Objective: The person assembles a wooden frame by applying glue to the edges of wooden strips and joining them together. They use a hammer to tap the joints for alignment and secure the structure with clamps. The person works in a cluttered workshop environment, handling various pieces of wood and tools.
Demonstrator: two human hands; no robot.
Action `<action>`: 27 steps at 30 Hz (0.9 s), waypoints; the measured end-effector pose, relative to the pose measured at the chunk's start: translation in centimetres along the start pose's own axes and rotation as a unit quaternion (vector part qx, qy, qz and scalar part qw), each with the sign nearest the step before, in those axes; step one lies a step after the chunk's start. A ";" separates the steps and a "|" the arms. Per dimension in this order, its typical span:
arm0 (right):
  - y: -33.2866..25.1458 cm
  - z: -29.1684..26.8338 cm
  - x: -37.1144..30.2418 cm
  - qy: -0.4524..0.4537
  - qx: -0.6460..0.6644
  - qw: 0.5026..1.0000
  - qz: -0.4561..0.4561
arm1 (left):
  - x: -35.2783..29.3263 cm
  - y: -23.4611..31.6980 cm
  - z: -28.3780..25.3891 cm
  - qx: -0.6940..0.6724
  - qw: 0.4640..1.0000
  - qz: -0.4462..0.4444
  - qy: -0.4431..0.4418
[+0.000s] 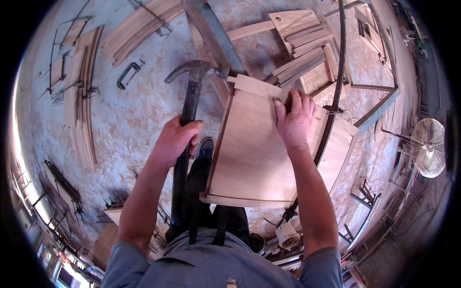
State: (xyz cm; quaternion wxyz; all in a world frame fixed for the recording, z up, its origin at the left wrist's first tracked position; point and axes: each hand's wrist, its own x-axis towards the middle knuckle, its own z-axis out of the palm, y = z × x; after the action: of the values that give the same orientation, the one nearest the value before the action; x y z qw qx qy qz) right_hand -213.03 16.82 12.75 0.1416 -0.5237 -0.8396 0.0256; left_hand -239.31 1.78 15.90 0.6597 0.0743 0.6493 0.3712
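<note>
A claw hammer is gripped by its dark handle in my left hand, head up and claw pointing left. Its head stands beside the far left corner of a wooden panel with raised edge strips. My right hand rests on the panel near its far edge strip, thumb and fingers apart, pressing on the wood. Whether something small lies under those fingertips I cannot tell. A dark metal bar of a clamp runs lengthwise across the panel, to the right of my right hand.
Stacked boards lie beyond the panel on a metal frame. A G-clamp and clamped board bundles are on the floor at left. A wire-cage fan stands at right, and a white bucket sits close to my legs.
</note>
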 end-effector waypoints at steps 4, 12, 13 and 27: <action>0.1 0.0 0.0 -0.009 0.009 1.000 0.007 | -0.1 0.6 -0.7 -0.014 0.992 0.020 0.127; 0.3 0.1 0.0 -0.003 0.007 1.000 0.006 | -0.5 -0.3 0.3 0.003 1.000 -0.010 0.003; 0.4 0.1 0.0 -0.002 0.009 1.000 0.007 | -0.5 -0.3 0.1 -0.007 1.000 -0.002 0.020; 1.0 0.7 0.0 0.024 -0.031 0.999 -0.011 | -1.5 -0.8 -0.8 0.051 0.998 -0.017 0.043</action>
State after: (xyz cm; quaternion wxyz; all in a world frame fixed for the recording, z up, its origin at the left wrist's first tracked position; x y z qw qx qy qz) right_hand -212.34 17.34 11.94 0.1457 -0.5192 -0.8420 -0.0141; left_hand -239.50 0.04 16.54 0.6329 0.0808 0.6960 0.3294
